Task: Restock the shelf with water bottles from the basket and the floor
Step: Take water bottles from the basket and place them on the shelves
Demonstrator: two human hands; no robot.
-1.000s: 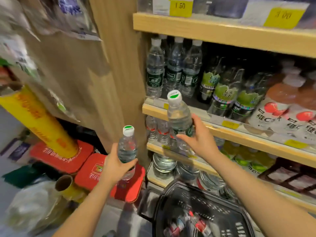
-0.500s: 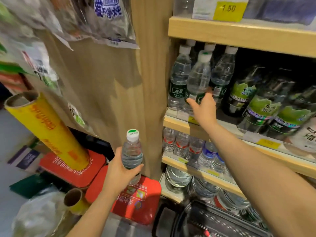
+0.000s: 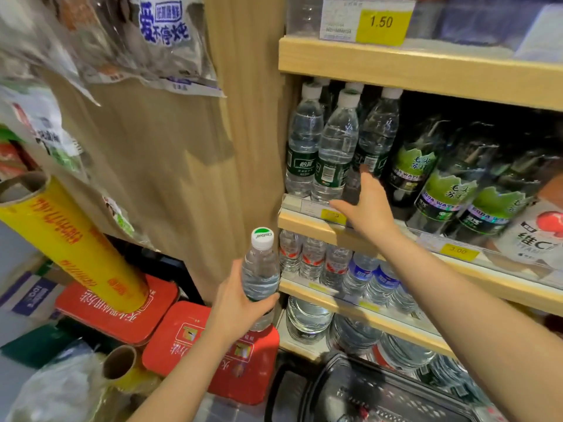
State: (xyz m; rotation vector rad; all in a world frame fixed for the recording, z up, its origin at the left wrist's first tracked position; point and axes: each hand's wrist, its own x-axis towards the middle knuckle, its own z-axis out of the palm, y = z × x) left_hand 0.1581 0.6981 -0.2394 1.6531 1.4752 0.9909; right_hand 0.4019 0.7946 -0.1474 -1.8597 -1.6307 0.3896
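At lower centre of the frame the left hand (image 3: pixel 240 303) is wrapped around a small water bottle (image 3: pixel 261 275) with a white and green cap, held upright in front of the wooden shelf (image 3: pixel 307 222). The right hand (image 3: pixel 364 205) reaches to the middle shelf at centre right, fingers spread and open, its fingertips touching the foot of the green-label bottles (image 3: pixel 333 147) standing in a row there. It grips nothing. Dark soda bottles (image 3: pixel 441 184) stand just to the right. A black basket (image 3: pixel 374 397) sits at the bottom right, beside red tins (image 3: pixel 122 312).
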